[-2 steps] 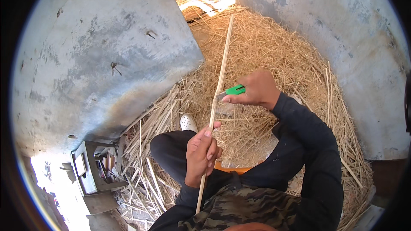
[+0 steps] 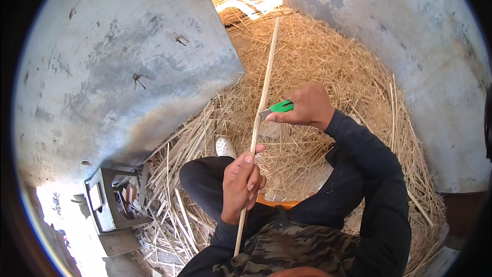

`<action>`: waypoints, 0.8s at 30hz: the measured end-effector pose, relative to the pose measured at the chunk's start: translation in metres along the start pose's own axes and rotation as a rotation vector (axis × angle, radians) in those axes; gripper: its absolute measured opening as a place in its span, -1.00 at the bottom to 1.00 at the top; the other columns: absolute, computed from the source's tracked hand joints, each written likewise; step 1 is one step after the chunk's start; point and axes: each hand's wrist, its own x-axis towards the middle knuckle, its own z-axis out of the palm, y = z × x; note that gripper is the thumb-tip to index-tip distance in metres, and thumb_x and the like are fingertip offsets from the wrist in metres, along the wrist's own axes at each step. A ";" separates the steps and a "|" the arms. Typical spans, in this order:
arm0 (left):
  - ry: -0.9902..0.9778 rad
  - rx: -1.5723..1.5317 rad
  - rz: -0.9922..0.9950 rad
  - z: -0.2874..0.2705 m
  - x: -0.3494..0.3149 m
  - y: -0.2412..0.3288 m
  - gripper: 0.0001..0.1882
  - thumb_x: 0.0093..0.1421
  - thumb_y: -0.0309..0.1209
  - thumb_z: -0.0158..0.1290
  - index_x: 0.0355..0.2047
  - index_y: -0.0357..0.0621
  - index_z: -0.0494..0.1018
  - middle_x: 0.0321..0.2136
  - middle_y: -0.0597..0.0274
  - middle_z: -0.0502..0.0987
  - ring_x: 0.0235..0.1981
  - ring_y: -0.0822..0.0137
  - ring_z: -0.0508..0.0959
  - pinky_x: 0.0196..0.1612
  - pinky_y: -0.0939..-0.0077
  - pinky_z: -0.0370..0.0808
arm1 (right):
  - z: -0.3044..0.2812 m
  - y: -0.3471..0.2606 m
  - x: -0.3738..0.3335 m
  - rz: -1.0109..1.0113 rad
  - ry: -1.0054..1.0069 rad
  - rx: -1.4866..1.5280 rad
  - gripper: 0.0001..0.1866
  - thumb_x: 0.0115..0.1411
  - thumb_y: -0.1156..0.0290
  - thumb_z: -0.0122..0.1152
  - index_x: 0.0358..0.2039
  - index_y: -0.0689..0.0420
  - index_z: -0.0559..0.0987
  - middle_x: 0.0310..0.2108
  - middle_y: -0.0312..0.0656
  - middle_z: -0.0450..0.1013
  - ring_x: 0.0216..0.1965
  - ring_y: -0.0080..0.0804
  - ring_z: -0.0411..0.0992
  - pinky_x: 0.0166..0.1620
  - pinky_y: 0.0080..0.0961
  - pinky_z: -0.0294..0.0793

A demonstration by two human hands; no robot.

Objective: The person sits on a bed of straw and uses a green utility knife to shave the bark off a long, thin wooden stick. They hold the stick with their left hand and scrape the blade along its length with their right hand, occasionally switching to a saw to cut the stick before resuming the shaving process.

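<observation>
A long, thin, pale bamboo strip runs up and slightly right from my lap. My left hand is closed around its lower part, with the tail end passing below toward my lap. Above that, my right hand grips a green utility knife. The knife's blade lies against the strip a little below its middle, pointing left. The far end of the strip reaches out over the shavings.
Curly straw-coloured shavings cover the floor ahead. Loose strips lie heaped at the left, beside a small wooden stool. Grey plastered walls rise on both sides. A white clog is on my foot.
</observation>
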 end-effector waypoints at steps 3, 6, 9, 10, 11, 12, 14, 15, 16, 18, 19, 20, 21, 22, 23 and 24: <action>-0.019 -0.068 0.026 -0.003 0.004 0.002 -0.63 0.42 -0.34 -0.24 0.07 -0.38 0.31 -0.84 0.52 0.14 -0.89 0.65 0.06 -0.69 0.69 0.10 | 0.007 -0.009 0.000 0.027 0.029 0.055 -0.17 -0.11 -0.58 0.02 -0.84 0.05 0.49 -0.89 -0.23 0.27 -0.83 -0.30 0.31 -0.71 -0.39 0.24; -0.021 -0.093 0.019 -0.001 -0.002 0.001 -0.64 0.42 -0.34 -0.24 0.06 -0.38 0.31 -0.83 0.52 0.14 -0.88 0.65 0.05 -0.69 0.69 0.08 | 0.004 -0.019 0.005 -0.055 0.050 0.053 -0.23 -0.11 -0.51 0.12 -0.84 0.04 0.47 -0.88 -0.23 0.26 -0.81 -0.25 0.33 -0.69 -0.34 0.27; -0.024 -0.010 0.017 -0.002 0.001 0.002 -0.63 0.42 -0.34 -0.23 0.07 -0.39 0.31 -0.83 0.52 0.14 -0.88 0.65 0.05 -0.69 0.70 0.07 | 0.006 -0.003 0.015 0.095 0.091 -0.003 -0.23 -0.10 -0.52 0.10 -0.83 0.03 0.48 -0.89 -0.24 0.24 -0.81 -0.28 0.32 -0.69 -0.35 0.27; -0.022 -0.001 0.006 -0.001 0.000 0.002 -0.63 0.42 -0.35 -0.22 0.07 -0.39 0.31 -0.83 0.52 0.14 -0.88 0.65 0.05 -0.69 0.70 0.07 | 0.008 0.003 0.018 0.127 0.054 -0.009 -0.20 -0.08 -0.54 0.05 -0.83 0.05 0.49 -0.89 -0.23 0.25 -0.82 -0.30 0.32 -0.71 -0.35 0.25; -0.020 0.008 -0.005 -0.001 -0.002 0.001 -0.63 0.41 -0.35 -0.22 0.07 -0.39 0.30 -0.83 0.52 0.14 -0.88 0.65 0.05 -0.69 0.69 0.07 | 0.009 0.010 0.020 0.158 0.017 -0.016 -0.18 -0.06 -0.55 0.00 -0.83 0.06 0.50 -0.89 -0.23 0.26 -0.83 -0.31 0.31 -0.72 -0.35 0.24; -0.018 0.018 -0.016 -0.001 -0.004 0.001 -0.63 0.41 -0.35 -0.22 0.07 -0.40 0.30 -0.83 0.52 0.14 -0.89 0.64 0.05 -0.69 0.69 0.07 | 0.010 0.013 0.021 0.190 -0.020 -0.023 -0.15 -0.04 -0.57 -0.05 -0.83 0.07 0.50 -0.89 -0.23 0.26 -0.84 -0.32 0.30 -0.73 -0.35 0.23; 0.010 -0.014 0.005 -0.007 -0.004 -0.002 -0.62 0.41 -0.35 -0.21 0.08 -0.41 0.30 -0.83 0.51 0.15 -0.87 0.65 0.05 -0.69 0.69 0.07 | 0.016 -0.013 0.010 0.079 -0.054 0.028 -0.13 -0.04 -0.58 -0.09 -0.82 0.08 0.51 -0.89 -0.23 0.25 -0.85 -0.32 0.29 -0.74 -0.36 0.21; 0.024 -0.029 0.013 -0.009 -0.003 -0.003 -0.62 0.41 -0.34 -0.20 0.08 -0.42 0.30 -0.82 0.51 0.15 -0.87 0.65 0.05 -0.69 0.69 0.07 | 0.018 -0.023 0.006 0.026 -0.073 0.053 -0.12 -0.03 -0.59 -0.11 -0.82 0.08 0.51 -0.89 -0.23 0.25 -0.85 -0.32 0.29 -0.74 -0.36 0.20; 0.026 -0.007 0.028 -0.010 -0.004 -0.003 -0.62 0.41 -0.34 -0.20 0.07 -0.42 0.31 -0.82 0.50 0.15 -0.86 0.66 0.05 -0.69 0.69 0.07 | 0.019 -0.023 0.006 0.019 -0.068 0.052 -0.11 -0.03 -0.60 -0.13 -0.82 0.09 0.51 -0.89 -0.23 0.25 -0.85 -0.32 0.28 -0.74 -0.36 0.20; 0.031 0.038 0.055 -0.009 -0.006 -0.005 -0.61 0.41 -0.34 -0.19 0.07 -0.44 0.32 -0.82 0.50 0.16 -0.84 0.66 0.05 -0.68 0.69 0.07 | 0.022 -0.018 0.004 0.006 -0.058 0.050 -0.09 -0.03 -0.61 -0.16 -0.81 0.09 0.51 -0.88 -0.22 0.25 -0.85 -0.32 0.27 -0.74 -0.35 0.20; 0.025 0.052 0.040 -0.007 -0.012 -0.008 -0.61 0.41 -0.35 -0.18 0.08 -0.44 0.32 -0.81 0.49 0.17 -0.82 0.66 0.07 -0.66 0.70 0.08 | 0.025 -0.003 0.010 0.091 -0.083 0.019 -0.12 -0.01 -0.60 -0.17 -0.80 0.06 0.52 -0.88 -0.24 0.24 -0.84 -0.36 0.25 -0.74 -0.37 0.18; 0.006 0.069 0.030 -0.005 -0.017 -0.008 -0.60 0.41 -0.35 -0.18 0.09 -0.45 0.32 -0.80 0.48 0.18 -0.79 0.66 0.09 -0.65 0.70 0.09 | 0.028 0.013 0.017 0.176 -0.113 -0.017 -0.14 0.01 -0.59 -0.17 -0.80 0.03 0.52 -0.88 -0.27 0.24 -0.84 -0.40 0.23 -0.74 -0.38 0.15; -0.012 0.087 0.019 -0.005 -0.022 -0.008 -0.60 0.41 -0.35 -0.18 0.10 -0.45 0.32 -0.80 0.48 0.18 -0.77 0.66 0.11 -0.63 0.71 0.10 | 0.021 0.028 0.022 0.221 -0.118 -0.030 -0.18 0.04 -0.55 -0.14 -0.77 -0.01 0.56 -0.89 -0.29 0.22 -0.85 -0.42 0.20 -0.73 -0.38 0.15; -0.019 0.083 0.018 -0.006 -0.023 -0.010 -0.60 0.41 -0.35 -0.18 0.11 -0.44 0.32 -0.80 0.48 0.19 -0.77 0.66 0.12 -0.63 0.71 0.10 | 0.015 0.039 0.028 0.259 -0.118 -0.046 -0.23 0.07 -0.51 -0.12 -0.73 -0.04 0.60 -0.89 -0.32 0.21 -0.85 -0.43 0.16 -0.71 -0.39 0.15; -0.026 0.080 0.018 -0.008 -0.023 -0.012 -0.60 0.42 -0.35 -0.17 0.11 -0.44 0.32 -0.80 0.47 0.19 -0.77 0.66 0.12 -0.63 0.71 0.10 | 0.015 0.045 0.029 0.238 -0.108 -0.081 -0.22 0.08 -0.51 -0.13 -0.74 -0.03 0.59 -0.89 -0.32 0.19 -0.85 -0.43 0.15 -0.71 -0.39 0.14; -0.034 0.076 0.017 -0.009 -0.023 -0.013 -0.60 0.42 -0.34 -0.17 0.11 -0.43 0.32 -0.79 0.47 0.20 -0.76 0.66 0.12 -0.63 0.71 0.10 | 0.019 0.050 0.030 0.217 -0.098 -0.117 -0.20 0.08 -0.52 -0.15 -0.75 -0.02 0.58 -0.89 -0.32 0.18 -0.85 -0.43 0.14 -0.72 -0.38 0.13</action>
